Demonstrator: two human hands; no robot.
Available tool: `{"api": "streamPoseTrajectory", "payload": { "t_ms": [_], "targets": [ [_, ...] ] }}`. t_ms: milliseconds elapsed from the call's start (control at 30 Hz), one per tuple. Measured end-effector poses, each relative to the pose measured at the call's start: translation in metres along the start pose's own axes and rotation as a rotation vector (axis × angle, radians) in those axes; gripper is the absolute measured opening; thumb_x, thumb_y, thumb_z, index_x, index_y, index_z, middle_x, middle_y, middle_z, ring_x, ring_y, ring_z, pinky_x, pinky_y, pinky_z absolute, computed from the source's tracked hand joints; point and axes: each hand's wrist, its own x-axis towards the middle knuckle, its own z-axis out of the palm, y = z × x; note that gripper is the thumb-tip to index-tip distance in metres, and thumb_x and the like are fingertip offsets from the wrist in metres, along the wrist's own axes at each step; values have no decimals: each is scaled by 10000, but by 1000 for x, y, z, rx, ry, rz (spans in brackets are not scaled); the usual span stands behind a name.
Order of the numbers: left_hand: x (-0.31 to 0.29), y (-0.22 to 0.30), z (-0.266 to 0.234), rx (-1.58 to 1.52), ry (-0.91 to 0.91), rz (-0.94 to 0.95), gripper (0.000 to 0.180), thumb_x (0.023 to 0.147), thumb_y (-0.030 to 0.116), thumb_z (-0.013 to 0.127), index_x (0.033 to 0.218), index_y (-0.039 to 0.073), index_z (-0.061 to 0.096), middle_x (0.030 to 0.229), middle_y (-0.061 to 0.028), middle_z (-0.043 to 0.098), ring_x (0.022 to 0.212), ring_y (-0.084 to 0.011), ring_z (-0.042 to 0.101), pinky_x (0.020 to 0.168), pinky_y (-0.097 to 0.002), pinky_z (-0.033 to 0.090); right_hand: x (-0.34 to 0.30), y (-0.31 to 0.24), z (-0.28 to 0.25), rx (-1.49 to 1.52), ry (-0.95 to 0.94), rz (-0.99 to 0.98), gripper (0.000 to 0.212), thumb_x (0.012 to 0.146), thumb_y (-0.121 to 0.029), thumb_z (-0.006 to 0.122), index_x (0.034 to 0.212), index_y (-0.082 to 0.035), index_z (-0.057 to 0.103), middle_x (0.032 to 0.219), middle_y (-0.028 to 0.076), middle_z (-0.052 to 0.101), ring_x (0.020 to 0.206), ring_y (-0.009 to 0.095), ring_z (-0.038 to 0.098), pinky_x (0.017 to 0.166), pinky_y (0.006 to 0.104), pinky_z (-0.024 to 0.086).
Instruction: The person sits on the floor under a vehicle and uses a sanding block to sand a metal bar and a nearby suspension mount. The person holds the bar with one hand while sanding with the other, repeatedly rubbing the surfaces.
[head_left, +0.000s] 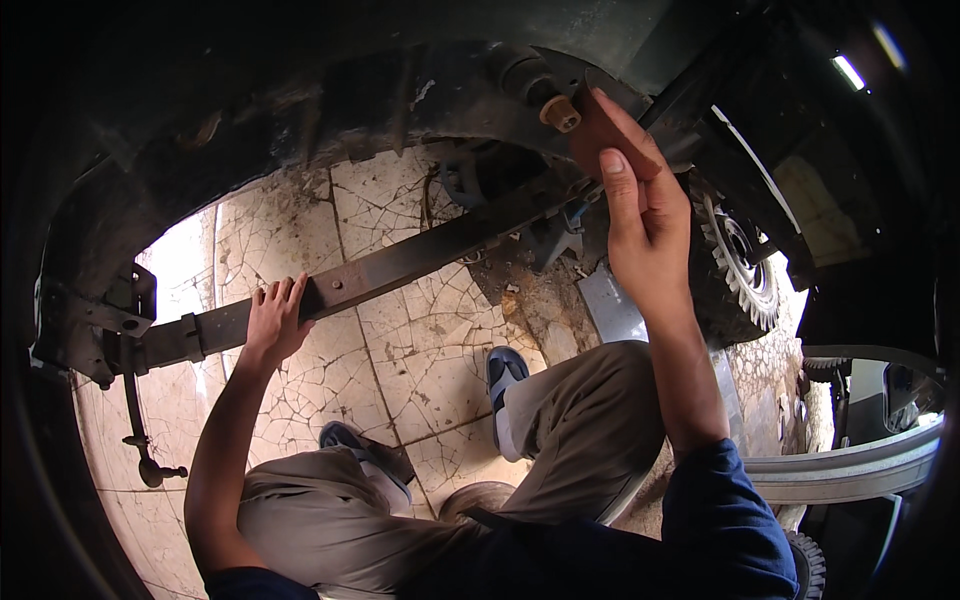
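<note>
My right hand (648, 215) is raised at the upper right, closed on a piece of reddish-brown sandpaper (605, 140), thumb on the near side. The sheet is bent and stands right beside a rusty bolt end (560, 114) that sticks out of the dark vehicle body. Whether the two touch I cannot tell. Lower left, my left hand (277, 318) lies across a dark leaf spring (400, 265), its fingers stretched over the metal and holding nothing loose. A small bolt head (337, 285) shows on the spring just right of that hand.
The dark wheel arch (400, 100) curves overhead. At the left, a bracket (130, 300) meets the spring's end, and a rod with a joint (145, 455) hangs down. A tyre (745, 265) and a metal rim (850, 462) are at the right. Cracked tiles (430, 370) lie below.
</note>
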Motion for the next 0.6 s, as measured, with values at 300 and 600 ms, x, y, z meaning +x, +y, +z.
{"api": "streamPoseTrajectory", "payload": {
  "t_ms": [300,600],
  "targets": [
    [-1,-1,0,-5,0,3,825,800,348,747,1468,82,344,1293,-116,512,1216,-277,475,1021,-459,355,7,-3,-6,-325,-80,-76,345,970,-9,502,1293,-76,604,1264,135,619,1165,288,598,988,351,458],
    [1,-1,0,-11,-21,-6,821,805,346,744,1471,84,341,1311,-119,503,1232,-279,467,1036,-469,345,5,-3,-6,-297,-59,5,325,976,-17,485,1261,-78,628,1226,129,647,1116,282,617,972,350,459]
  ]
}}
